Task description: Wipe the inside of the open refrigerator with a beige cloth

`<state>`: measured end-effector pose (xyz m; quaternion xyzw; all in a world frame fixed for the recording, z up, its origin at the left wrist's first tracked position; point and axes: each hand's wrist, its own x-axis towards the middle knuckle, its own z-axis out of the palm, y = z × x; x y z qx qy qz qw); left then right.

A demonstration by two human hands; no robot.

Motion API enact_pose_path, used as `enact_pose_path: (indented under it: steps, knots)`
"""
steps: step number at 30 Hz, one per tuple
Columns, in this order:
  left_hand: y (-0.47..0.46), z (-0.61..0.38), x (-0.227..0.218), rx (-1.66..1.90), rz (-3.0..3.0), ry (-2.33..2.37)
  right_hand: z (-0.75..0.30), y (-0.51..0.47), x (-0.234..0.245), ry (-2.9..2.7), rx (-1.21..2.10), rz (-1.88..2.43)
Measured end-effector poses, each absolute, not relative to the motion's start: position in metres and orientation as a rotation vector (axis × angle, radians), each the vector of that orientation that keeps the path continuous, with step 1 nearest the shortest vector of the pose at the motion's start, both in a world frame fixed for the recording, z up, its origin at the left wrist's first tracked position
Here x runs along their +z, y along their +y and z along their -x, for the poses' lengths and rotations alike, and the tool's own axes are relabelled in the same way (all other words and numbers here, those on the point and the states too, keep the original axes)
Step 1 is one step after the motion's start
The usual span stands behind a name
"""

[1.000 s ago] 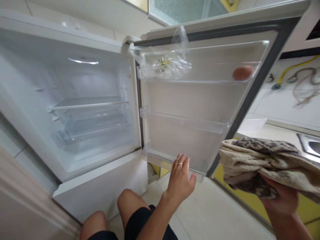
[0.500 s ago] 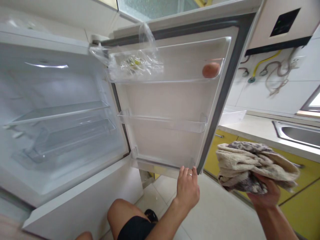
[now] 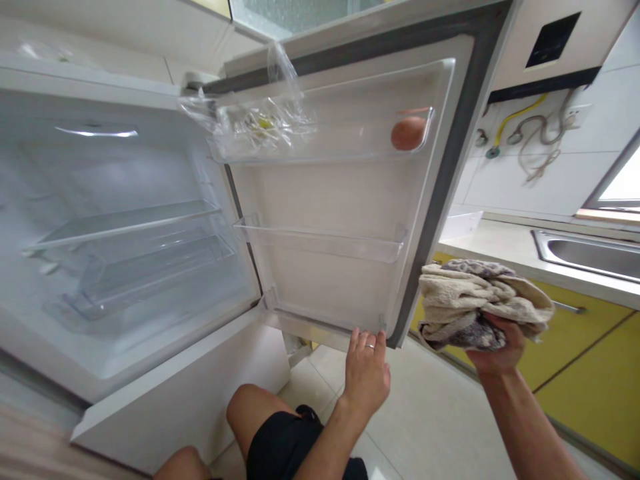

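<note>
A white fridge stands open in front of me, its inside bare apart from glass shelves (image 3: 125, 223). My left hand (image 3: 367, 370) grips the bottom edge of the open fridge door (image 3: 345, 193), fingers curled up onto it. My right hand (image 3: 497, 347) holds a crumpled beige and grey cloth (image 3: 475, 300) just right of the door's edge. In the door's top rack lie a clear plastic bag (image 3: 260, 123) and a brown egg (image 3: 407, 132). The middle door rack (image 3: 320, 243) holds nothing.
A counter with a steel sink (image 3: 590, 257) runs along the right over yellow cabinets (image 3: 595, 360). Cords and a yellow hose (image 3: 525, 137) hang on the tiled wall. My bare knees (image 3: 245, 413) are low in front, above a pale tiled floor (image 3: 435, 427).
My left hand has slid right along the door's bottom edge toward its corner. The cloth in my right hand has risen and moved closer to the door. My view has turned right.
</note>
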<state>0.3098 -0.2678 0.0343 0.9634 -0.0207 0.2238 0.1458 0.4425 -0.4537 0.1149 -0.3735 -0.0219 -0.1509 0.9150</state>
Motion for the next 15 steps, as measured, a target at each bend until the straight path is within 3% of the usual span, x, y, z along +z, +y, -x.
enact_pose_path:
  steps: [15]
  knots:
    - [-0.231, -0.216, 0.029, 0.604, -2.597, -0.115, -0.400, -0.437, 0.164, -0.139, -0.474, 0.684]
